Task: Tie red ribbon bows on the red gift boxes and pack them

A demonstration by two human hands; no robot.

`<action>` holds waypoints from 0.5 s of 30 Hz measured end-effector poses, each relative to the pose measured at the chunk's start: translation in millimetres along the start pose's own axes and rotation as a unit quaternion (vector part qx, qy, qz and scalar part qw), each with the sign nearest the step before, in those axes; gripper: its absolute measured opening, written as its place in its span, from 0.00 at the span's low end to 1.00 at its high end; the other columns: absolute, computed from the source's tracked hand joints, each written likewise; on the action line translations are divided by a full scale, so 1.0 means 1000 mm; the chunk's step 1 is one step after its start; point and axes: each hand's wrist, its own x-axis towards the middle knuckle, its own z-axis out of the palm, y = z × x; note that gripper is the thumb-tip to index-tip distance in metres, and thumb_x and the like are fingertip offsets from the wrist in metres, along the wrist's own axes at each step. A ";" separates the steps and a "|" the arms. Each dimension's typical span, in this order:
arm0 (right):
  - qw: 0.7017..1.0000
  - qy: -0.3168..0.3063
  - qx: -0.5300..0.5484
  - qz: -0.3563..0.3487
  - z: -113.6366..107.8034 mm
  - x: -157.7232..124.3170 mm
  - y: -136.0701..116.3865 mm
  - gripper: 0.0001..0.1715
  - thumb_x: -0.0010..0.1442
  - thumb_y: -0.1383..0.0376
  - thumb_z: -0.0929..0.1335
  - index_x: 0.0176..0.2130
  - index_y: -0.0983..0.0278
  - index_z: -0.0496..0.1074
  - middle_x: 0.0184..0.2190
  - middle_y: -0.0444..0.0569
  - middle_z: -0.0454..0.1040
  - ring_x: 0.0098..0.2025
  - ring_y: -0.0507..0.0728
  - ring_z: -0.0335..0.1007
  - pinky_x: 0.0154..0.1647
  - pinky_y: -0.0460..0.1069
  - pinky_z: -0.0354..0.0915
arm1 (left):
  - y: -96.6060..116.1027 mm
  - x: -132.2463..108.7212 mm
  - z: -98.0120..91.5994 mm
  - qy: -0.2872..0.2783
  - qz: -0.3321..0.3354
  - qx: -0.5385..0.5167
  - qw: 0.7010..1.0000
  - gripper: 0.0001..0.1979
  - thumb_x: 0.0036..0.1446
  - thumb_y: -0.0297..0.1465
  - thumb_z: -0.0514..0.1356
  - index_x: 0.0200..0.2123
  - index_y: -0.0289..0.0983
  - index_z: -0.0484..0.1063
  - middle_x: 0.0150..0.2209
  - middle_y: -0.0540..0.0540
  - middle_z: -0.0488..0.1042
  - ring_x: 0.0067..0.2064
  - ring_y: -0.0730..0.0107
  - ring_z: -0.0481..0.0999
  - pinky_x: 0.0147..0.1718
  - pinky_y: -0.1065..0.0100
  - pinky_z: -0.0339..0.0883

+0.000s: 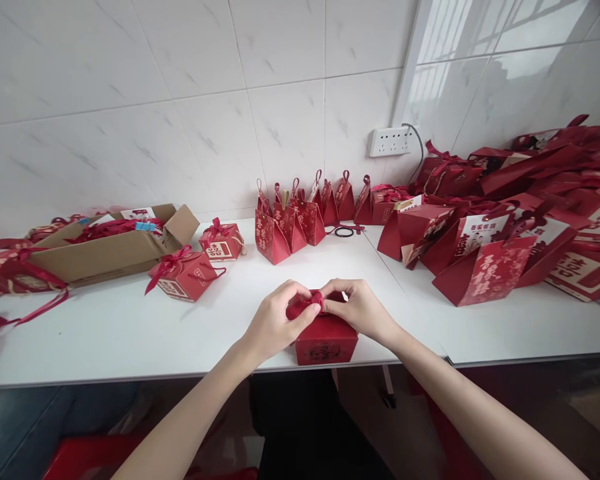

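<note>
A red gift box with a dark printed pattern on its front stands at the near edge of the white table. On its top is a red ribbon, gathered into a small knot or bow. My left hand comes from the left, thumb and fingers pinched on the ribbon. From the right, my right hand pinches the same ribbon, with its thumb and index finger meeting my left fingertips. The fingers cover part of the ribbon and the box top.
A cardboard box of red ribbons and cards sits left. Two ribboned red boxes stand beside it. Several triangular red boxes line the wall near a black ring. More red boxes pile up right, below a power strip.
</note>
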 end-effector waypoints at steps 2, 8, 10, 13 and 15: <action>1.000 0.005 0.005 0.017 -0.002 0.000 0.001 0.05 0.51 0.64 0.68 0.27 0.63 0.75 0.27 0.44 0.77 0.30 0.53 0.70 0.34 0.48 0.64 | 0.000 0.000 0.000 -0.018 -0.005 -0.003 1.000 0.07 0.57 0.35 0.57 0.34 0.38 0.69 0.34 0.48 0.73 0.35 0.69 0.71 0.37 0.68 0.66; 0.999 0.002 0.039 0.025 -0.003 0.001 0.002 0.04 0.50 0.66 0.69 0.30 0.64 0.72 0.28 0.44 0.76 0.32 0.52 0.70 0.36 0.48 0.64 | -0.001 0.001 0.000 -0.021 -0.016 -0.002 1.000 0.06 0.55 0.34 0.58 0.32 0.38 0.69 0.32 0.49 0.69 0.35 0.70 0.70 0.37 0.68 0.65; 0.999 0.000 0.045 0.022 -0.003 0.001 0.003 0.06 0.50 0.65 0.70 0.30 0.64 0.71 0.28 0.44 0.75 0.32 0.52 0.70 0.36 0.48 0.65 | -0.001 0.000 0.000 -0.011 -0.020 -0.006 1.000 0.06 0.55 0.34 0.59 0.31 0.38 0.68 0.34 0.49 0.70 0.36 0.69 0.71 0.38 0.68 0.65; 0.999 -0.010 0.031 0.016 -0.004 0.002 0.004 0.10 0.51 0.60 0.71 0.28 0.64 0.70 0.27 0.44 0.75 0.31 0.52 0.70 0.35 0.48 0.64 | -0.001 0.000 -0.001 -0.029 -0.046 -0.013 0.998 0.07 0.56 0.36 0.58 0.31 0.38 0.68 0.33 0.49 0.71 0.35 0.69 0.70 0.36 0.68 0.65; 1.000 -0.018 0.024 0.008 -0.005 0.003 0.004 0.12 0.52 0.57 0.70 0.28 0.63 0.71 0.27 0.44 0.75 0.31 0.53 0.70 0.35 0.48 0.64 | -0.002 -0.001 -0.001 -0.047 -0.068 -0.017 0.996 0.08 0.57 0.37 0.57 0.32 0.38 0.67 0.31 0.50 0.71 0.33 0.70 0.69 0.34 0.68 0.65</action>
